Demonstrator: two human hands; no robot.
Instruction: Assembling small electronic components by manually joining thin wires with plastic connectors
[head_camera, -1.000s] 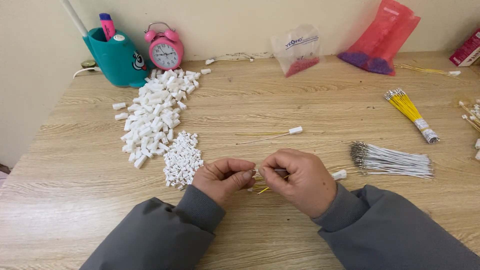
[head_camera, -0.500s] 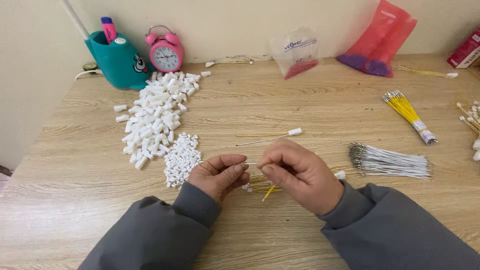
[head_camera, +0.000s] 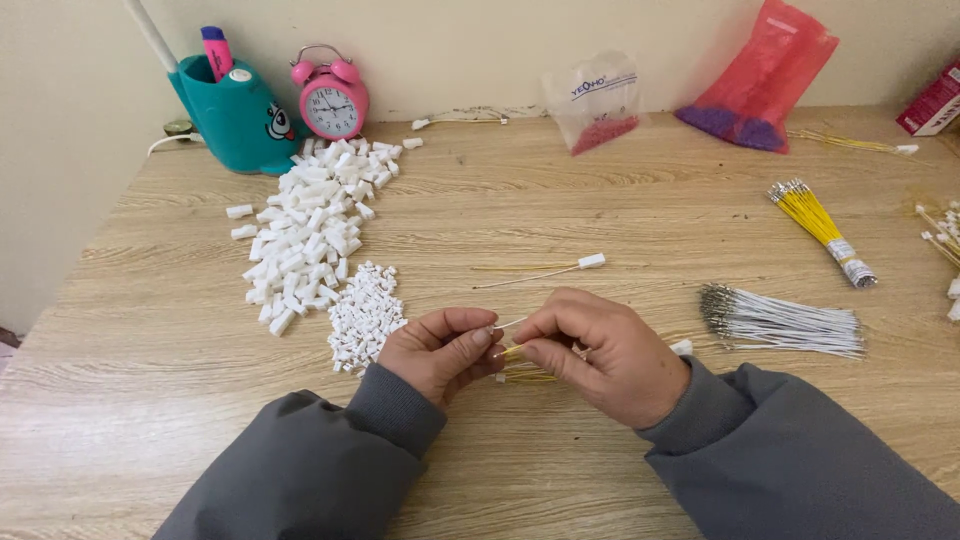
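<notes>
My left hand (head_camera: 440, 350) and my right hand (head_camera: 600, 350) meet near the table's front, fingertips together. Between them I pinch thin wires (head_camera: 512, 350), one white and one yellow, with more yellow strands under my right palm. Whether a small white connector sits between my left fingertips is hidden. A finished wire with a white connector (head_camera: 591, 262) lies just beyond my hands. A pile of small white connectors (head_camera: 365, 315) lies left of my left hand, with a bigger heap of larger white housings (head_camera: 310, 230) behind it.
A bundle of white wires (head_camera: 785, 322) lies right of my right hand, a yellow wire bundle (head_camera: 820, 228) farther back. At the wall stand a teal pen holder (head_camera: 235, 115), a pink alarm clock (head_camera: 333, 98), a clear bag (head_camera: 598, 100) and a red bag (head_camera: 765, 75).
My hands stay together in the same spot. The fingers have shifted slightly on the wires, and the yellow strands now show under my right hand.
</notes>
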